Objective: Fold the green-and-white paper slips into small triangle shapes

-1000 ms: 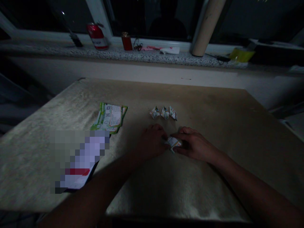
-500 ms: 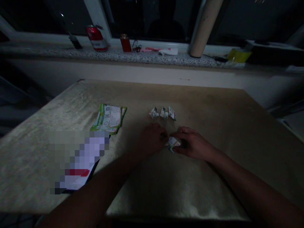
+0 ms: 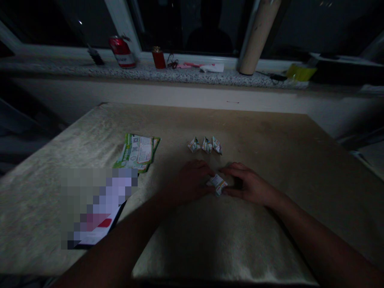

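Observation:
A small folded paper piece (image 3: 217, 184) lies on the beige table (image 3: 270, 152) between my hands. My left hand (image 3: 192, 180) pinches its left side with closed fingers. My right hand (image 3: 247, 184) grips its right side, fingers curled round it. Just beyond them three finished folded paper pieces (image 3: 205, 145) sit in a short row. A small stack of green and white printed sheets (image 3: 138, 152) lies to the left.
A blurred-out flat item (image 3: 96, 204) lies at the table's near left. On the stone windowsill (image 3: 180, 72) behind stand a red can (image 3: 121, 52), a small red bottle (image 3: 158, 58), a cardboard roll (image 3: 255, 40) and a yellow item (image 3: 301, 72).
Both hands stayed on the folded piece and shifted their fingers slightly; the piece turned a little between them. The view tilted slightly downward.

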Demonstrator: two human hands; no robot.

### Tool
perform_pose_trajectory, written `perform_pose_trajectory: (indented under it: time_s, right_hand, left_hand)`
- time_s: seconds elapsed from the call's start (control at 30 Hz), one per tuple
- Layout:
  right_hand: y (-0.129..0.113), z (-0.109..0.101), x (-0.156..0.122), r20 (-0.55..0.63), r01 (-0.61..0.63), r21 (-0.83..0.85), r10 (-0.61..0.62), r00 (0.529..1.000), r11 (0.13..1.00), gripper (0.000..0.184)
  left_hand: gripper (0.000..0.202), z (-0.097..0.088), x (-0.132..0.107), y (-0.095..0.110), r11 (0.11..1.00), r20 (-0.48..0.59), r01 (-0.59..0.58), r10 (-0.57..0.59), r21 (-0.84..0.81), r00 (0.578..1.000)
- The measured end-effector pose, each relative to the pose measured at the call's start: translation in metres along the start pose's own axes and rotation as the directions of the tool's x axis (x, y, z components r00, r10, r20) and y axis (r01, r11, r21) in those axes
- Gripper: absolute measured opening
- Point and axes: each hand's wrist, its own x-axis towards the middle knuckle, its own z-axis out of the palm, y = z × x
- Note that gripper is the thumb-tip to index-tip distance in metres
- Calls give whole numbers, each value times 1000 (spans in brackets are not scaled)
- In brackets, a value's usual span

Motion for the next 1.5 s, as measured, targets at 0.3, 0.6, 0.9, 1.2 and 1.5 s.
perform_pose_trajectory:
  time_s: [0.3, 0.6, 0.9, 1.2, 1.5]
  right_hand:
    - [1, -3, -2, 32, 114, -87, -112, 993, 990, 29]
    - [0, -5, -4, 42, 127, -167, -122, 992, 978, 20]
    - [-1, -7, -3, 43, 87, -167, -81, 996, 982, 18]
    - [-5, -2, 1, -11, -22, -105, 21, 1000, 994, 15]
    - [-10, 10, 5, -58, -179, -223, 170, 984, 958, 21]
  left_hand:
    - [30, 4, -3, -6, 992, 93, -126, 124, 18, 988]
    - [20, -1, -4, 0, 973, 124, -165, 146, 164, 981]
    - [27, -4, -4, 2, 979, 149, -65, 36, 191, 988]
    - [26, -2, -1, 9, 982, 117, 138, -154, 129, 981]
    - [28, 7, -2, 22, 941, 8, 170, -180, 292, 984]
